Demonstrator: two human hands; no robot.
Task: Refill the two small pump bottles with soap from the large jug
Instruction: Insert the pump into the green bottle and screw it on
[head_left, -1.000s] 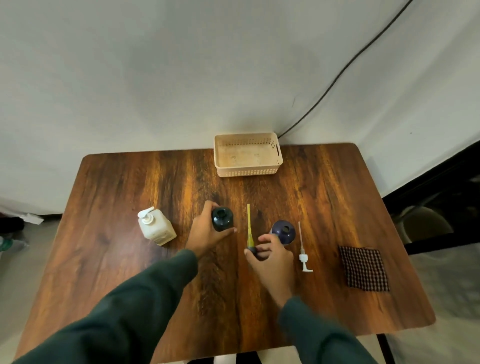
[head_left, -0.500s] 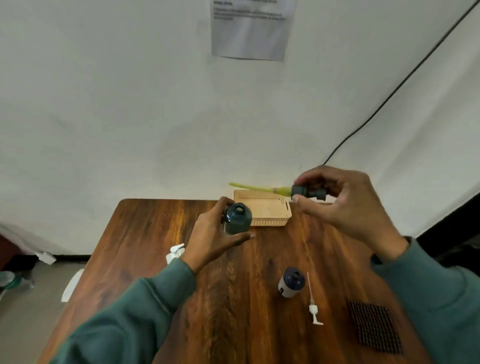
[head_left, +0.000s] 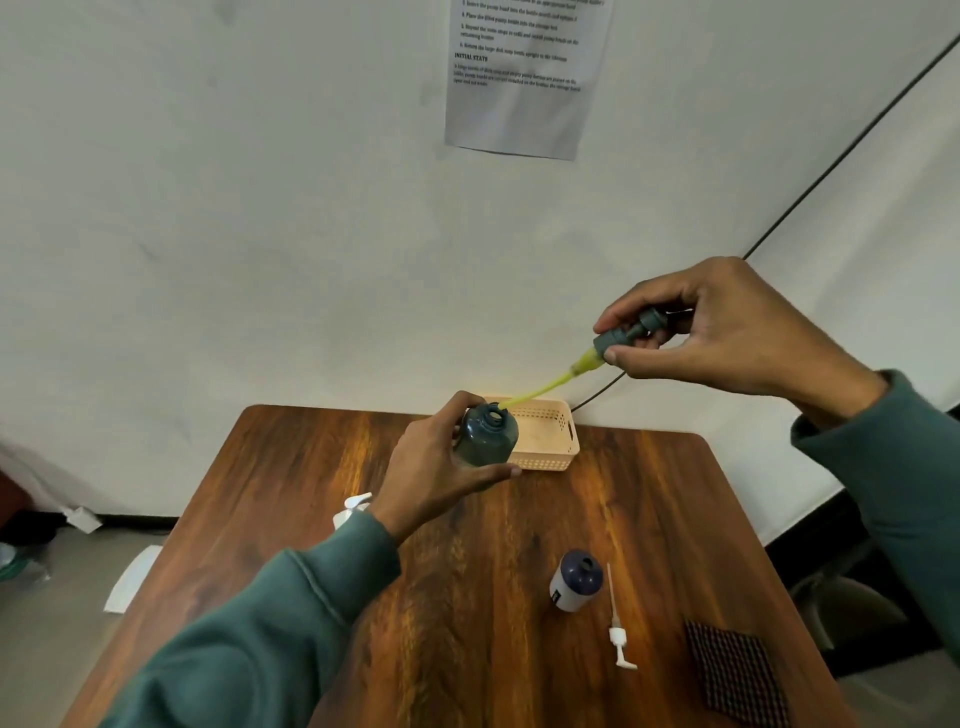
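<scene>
My left hand (head_left: 436, 467) grips a dark teal bottle (head_left: 485, 435), lifted above the table with its neck uncapped. My right hand (head_left: 696, 332) holds a dark pump head (head_left: 626, 332) up and to the right. Its yellow-green tube (head_left: 545, 387) slants down-left, with its tip right at the bottle's mouth. A second small bottle (head_left: 575, 579), white with a dark blue top and no cap, stands on the table at the right. A white pump head (head_left: 618, 631) lies beside it. The large white jug (head_left: 353, 510) is mostly hidden behind my left forearm.
A beige plastic basket (head_left: 550, 434) sits at the table's far edge, behind the lifted bottle. A dark checked cloth (head_left: 737, 675) lies at the front right. A black cable (head_left: 831, 161) runs down the wall. A printed sheet (head_left: 519, 78) hangs above.
Both hands rose off the table. My right hand picked up the pump head, and its tube swung from level to slanting down toward the bottle's mouth. The view tilted upward.
</scene>
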